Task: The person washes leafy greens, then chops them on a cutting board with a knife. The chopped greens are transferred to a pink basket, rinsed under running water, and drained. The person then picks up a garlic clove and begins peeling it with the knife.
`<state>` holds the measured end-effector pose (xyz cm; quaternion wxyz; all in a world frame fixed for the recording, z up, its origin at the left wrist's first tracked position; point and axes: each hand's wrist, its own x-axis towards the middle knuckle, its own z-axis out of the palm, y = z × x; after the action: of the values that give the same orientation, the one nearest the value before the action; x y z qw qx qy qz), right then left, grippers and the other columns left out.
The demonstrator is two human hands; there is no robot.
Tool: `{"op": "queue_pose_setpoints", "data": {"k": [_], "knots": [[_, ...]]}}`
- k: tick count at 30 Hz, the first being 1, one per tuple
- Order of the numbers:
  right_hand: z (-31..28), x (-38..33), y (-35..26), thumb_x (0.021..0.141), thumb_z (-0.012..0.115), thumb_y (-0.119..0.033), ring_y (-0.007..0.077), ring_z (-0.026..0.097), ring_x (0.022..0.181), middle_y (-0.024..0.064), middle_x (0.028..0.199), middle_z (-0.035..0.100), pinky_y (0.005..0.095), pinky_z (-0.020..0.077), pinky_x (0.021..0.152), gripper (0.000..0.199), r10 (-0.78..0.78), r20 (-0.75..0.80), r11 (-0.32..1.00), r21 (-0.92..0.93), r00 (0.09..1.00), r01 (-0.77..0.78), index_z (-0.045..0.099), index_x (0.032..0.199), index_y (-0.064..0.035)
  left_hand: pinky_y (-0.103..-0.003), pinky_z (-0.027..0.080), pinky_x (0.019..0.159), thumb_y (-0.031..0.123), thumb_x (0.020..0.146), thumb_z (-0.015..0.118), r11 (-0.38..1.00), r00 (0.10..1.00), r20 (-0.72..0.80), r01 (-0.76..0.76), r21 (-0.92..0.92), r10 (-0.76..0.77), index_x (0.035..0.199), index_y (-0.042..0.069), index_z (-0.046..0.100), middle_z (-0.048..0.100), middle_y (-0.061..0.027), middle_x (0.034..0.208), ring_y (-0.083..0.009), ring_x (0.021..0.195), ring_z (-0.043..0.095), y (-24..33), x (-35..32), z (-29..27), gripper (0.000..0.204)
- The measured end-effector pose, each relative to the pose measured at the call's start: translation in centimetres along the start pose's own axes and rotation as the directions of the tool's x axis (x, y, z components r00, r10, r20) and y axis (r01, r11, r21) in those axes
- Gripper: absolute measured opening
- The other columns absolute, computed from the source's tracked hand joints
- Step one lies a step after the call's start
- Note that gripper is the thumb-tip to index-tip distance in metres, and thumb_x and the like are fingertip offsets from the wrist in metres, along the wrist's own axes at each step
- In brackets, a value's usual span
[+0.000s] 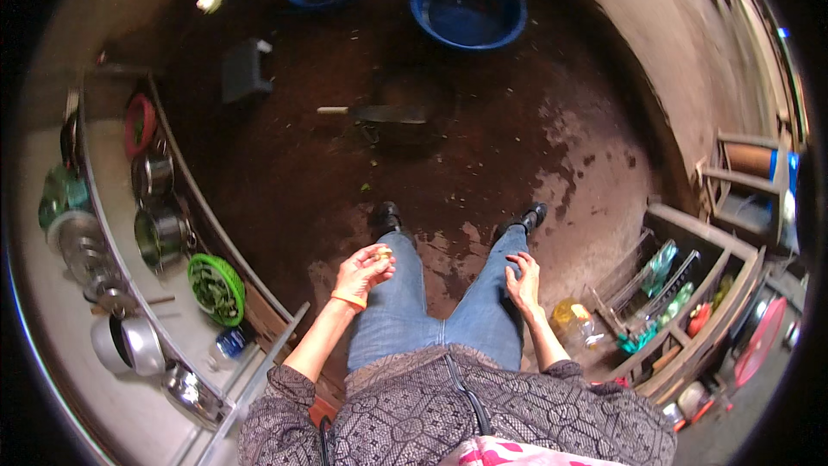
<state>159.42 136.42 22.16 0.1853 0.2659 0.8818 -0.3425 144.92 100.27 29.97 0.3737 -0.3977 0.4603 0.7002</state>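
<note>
My left hand [362, 274], with an orange band at its wrist, is held over my left thigh. Its fingertips are pinched around a small yellowish piece [384, 253], too small to name. Over my right thigh hangs my right hand [523, 283], its fingers apart and nothing in them. Nearest to the left hand on that side is a bright green basket [236, 280] of green pods or leaves on the shelf. Ahead of my feet lies a long, dark, flat blade-like thing [388, 114] with a pale handle.
Two blue basins [466, 30] stand on the dark wet floor ahead, near a grey box-like thing [244, 72]. Pots [141, 345] line the metal shelf on the left. A wooden rack [707, 237] on the right holds bags and a red item. A yellowish bottle [569, 318] stands beside it.
</note>
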Motion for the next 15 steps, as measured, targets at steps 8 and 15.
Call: {"op": "queue_pose_setpoints", "data": {"k": [8, 15], "knots": [[5.7, 5.4, -18.9, 0.080, 0.071, -0.019, 0.0376, 0.054, 0.116, 0.0203, 0.121, 0.060, 0.0455, 0.0444, 0.100, 0.030, -0.184, 0.253, 0.979, -0.044, 0.950, 0.201, 0.070, 0.109, -0.0078, -0.025, 0.058, 0.068, 0.021, 0.092, 0.070, 0.891, 0.926, -0.316, -0.311, -0.332, 0.205, 0.120, 0.008, 0.066, 0.071, -0.0056, 0.097, -0.0125, 0.077, 0.067, 7.3, -9.9, -22.6, 0.031], [6.3, 15.7, -27.0, 0.084, 0.066, -0.018, 0.0331, 0.069, 0.099, 0.0226, 0.103, 0.070, 0.0398, 0.0540, 0.088, 0.026, -0.162, 0.180, 0.981, -0.073, 0.970, 0.177, 0.072, 0.104, -0.0020, -0.029, 0.059, 0.067, 0.015, 0.093, 0.068, 0.803, 0.904, -0.314, -0.408, -0.434, 0.290, 0.123, 0.011, 0.066, 0.071, -0.0042, 0.099, -0.0143, 0.078, 0.068, 15.9, -7.2, -23.3, 0.030]]}}
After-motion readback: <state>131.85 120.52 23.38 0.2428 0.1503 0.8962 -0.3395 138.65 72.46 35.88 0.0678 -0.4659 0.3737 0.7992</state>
